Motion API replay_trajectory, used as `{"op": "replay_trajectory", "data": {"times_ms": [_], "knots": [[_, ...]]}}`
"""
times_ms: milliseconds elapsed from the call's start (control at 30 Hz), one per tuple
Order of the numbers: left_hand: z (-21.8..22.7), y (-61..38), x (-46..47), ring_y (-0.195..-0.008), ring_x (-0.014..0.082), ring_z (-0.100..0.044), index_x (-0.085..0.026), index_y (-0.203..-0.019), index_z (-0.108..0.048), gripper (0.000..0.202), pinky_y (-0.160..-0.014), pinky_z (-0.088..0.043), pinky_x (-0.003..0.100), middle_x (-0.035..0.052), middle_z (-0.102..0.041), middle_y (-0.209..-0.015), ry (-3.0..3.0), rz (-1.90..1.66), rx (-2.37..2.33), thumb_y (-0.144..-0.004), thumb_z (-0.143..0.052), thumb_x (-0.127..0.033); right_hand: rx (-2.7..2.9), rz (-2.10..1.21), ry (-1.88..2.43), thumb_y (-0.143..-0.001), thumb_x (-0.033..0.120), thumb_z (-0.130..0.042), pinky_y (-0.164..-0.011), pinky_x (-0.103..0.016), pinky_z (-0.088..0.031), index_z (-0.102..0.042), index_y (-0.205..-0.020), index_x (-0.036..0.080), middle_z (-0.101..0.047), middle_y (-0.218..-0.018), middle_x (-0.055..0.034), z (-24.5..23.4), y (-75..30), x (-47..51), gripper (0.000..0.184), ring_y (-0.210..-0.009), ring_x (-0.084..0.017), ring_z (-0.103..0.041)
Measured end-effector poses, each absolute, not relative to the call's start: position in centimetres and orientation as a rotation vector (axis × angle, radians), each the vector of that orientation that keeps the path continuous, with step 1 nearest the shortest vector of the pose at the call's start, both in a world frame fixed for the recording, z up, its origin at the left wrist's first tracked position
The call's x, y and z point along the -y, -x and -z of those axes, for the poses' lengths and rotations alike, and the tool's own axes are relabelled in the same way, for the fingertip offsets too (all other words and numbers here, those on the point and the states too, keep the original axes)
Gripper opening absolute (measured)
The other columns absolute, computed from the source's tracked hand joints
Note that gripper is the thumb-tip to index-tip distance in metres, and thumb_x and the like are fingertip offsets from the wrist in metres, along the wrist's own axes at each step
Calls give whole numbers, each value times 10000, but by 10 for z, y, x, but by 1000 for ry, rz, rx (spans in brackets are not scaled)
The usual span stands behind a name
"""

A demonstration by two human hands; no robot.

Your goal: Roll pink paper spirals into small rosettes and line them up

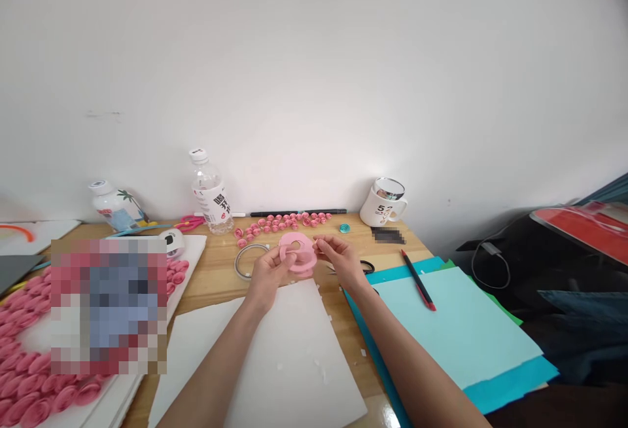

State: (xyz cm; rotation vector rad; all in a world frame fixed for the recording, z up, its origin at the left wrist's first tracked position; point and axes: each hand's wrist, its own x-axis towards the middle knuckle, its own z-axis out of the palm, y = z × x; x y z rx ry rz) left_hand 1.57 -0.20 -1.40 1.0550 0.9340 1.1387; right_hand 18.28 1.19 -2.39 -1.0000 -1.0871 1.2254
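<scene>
A curled pink paper strip (pixel 308 259) hangs in loose loops above the table, beyond the white sheet. My left hand (pixel 267 276) has its fingers closed on the left side of the loops. At their right edge, my right hand (pixel 343 259) pinches what looks like an end of the same strip; its fingertips partly cover that spot. Behind my hands lie several small rolled pink paper flowers (pixel 282 220) and one teal paper roll (pixel 345 228). Near my left hand is a roll of tape (pixel 241 263). Scissors (pixel 367 267) lie partly hidden behind my right hand.
A white board (pixel 294 356) lies under my forearms. Light blue paper (pixel 456 323) with a black-and-red pen (pixel 418 281) is at right. Along the wall stand a plastic bottle (pixel 210 196) and a mug (pixel 383 203). Pink flowers (pixel 29 382) cover a panel at left, partly blurred out.
</scene>
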Motion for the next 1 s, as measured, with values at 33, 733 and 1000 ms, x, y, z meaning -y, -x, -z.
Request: {"op": "replay_trajectory", "data": {"times_ms": [33,733,1000], "knots": [[14,-14,1,-810,215,-630,-132,-1052,-599,504,-678,-511,318,107,-671,-917,-1100,-1114,-999,-620,-700,-372,1100,-1233,1022,-660,430,-658,-631,-274,-485,-657,-805,185,-614,-672,-2,26,-182,-12,284,-617,-114,-558],[0,-25,13,-340,82,-469,-143,-731,-637,217,-329,-350,186,-9,-587,-487,-1236,-1170,-1201,-644,-655,-341,1122,-1359,987,-619,360,-717,-625,-325,-533,-634,-779,152,-674,-643,-41,20,-167,5,275,-602,-167,-639],[2,-20,8,-789,191,-620,-167,-720,-675,183,-697,-493,279,66,-683,-863,-1282,-1300,-1274,-632,-670,-328,991,-1661,769,-683,377,-674,-791,-331,-508,-629,-963,171,-703,-794,-57,12,-171,5,350,-760,-173,-671]]}}
